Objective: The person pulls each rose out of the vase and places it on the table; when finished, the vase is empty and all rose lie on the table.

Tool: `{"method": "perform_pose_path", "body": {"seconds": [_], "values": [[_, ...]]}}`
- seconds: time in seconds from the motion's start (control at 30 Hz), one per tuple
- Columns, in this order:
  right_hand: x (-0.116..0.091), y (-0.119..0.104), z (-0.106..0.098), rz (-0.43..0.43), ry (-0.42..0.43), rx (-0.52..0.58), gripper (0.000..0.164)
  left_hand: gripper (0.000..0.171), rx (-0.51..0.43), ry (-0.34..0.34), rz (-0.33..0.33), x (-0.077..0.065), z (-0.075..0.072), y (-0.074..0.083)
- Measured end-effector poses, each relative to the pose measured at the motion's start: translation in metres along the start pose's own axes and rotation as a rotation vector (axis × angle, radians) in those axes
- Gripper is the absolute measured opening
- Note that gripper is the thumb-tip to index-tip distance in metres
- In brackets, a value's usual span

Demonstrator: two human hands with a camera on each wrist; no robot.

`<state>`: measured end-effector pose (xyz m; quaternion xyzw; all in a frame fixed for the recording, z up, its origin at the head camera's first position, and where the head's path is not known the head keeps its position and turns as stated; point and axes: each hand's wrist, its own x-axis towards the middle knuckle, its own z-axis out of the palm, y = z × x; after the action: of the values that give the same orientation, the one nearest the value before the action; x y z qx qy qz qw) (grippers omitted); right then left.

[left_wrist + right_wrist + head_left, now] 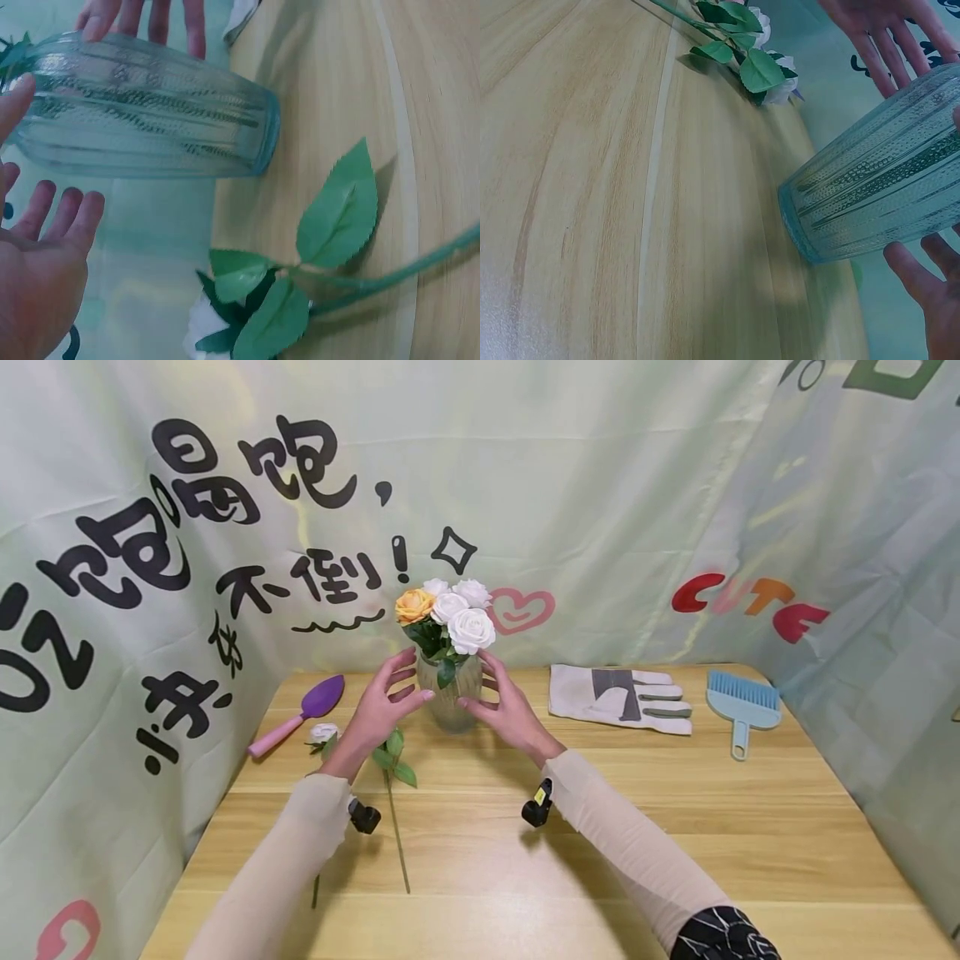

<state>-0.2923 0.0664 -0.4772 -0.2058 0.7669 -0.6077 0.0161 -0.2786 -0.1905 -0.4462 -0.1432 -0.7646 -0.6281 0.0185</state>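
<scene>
A ribbed clear glass vase stands upright near the back of the table, holding an orange rose and several white roses. My left hand is at its left side with the fingers spread; in the left wrist view a gap shows between those fingers and the glass. On the other side, my right hand has its fingers loosely bent, fingertips right at the glass. Left of the vase lie a loose white rose and a leafy stem, partly hidden by my left hand and forearm.
A purple trowel with a pink handle lies at the back left. Towards the right are a white and grey work glove and a light blue brush. Printed cloth hangs behind and beside the wooden table.
</scene>
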Motion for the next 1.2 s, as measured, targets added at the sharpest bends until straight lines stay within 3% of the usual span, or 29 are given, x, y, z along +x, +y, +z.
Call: {"method": "perform_pose_path", "body": {"seconds": [0.2,0.33,0.57,0.7,0.83,0.93,1.1,1.2], "values": [[-0.001,-0.001,-0.001,0.013,0.004,-0.005,0.088,0.096,-0.011,-0.013,-0.017,0.006,0.012,-0.003],[0.0,-0.006,-0.003,-0.011,0.045,-0.013,0.077,0.097,-0.011,-0.002,-0.032,0.007,0.015,-0.005],[0.004,-0.028,-0.011,-0.188,0.244,0.04,0.051,0.094,-0.039,0.01,-0.036,0.009,0.017,-0.008],[0.003,-0.039,-0.015,-0.3,0.297,-0.005,0.032,0.094,-0.04,0.008,-0.041,0.009,0.018,-0.008],[0.003,-0.048,-0.015,-0.418,0.289,-0.107,0.018,0.093,-0.041,0.008,-0.037,0.009,0.018,-0.007],[0.004,-0.054,-0.014,-0.466,0.256,-0.165,0.019,0.092,-0.043,0.006,-0.033,0.009,0.018,-0.006],[0.007,-0.06,-0.012,-0.436,0.21,-0.214,0.033,0.092,-0.048,0.003,-0.031,0.008,0.019,-0.007],[0.008,-0.063,-0.011,-0.404,0.212,-0.242,0.033,0.092,-0.049,0.004,-0.028,0.007,0.019,-0.006]]}}
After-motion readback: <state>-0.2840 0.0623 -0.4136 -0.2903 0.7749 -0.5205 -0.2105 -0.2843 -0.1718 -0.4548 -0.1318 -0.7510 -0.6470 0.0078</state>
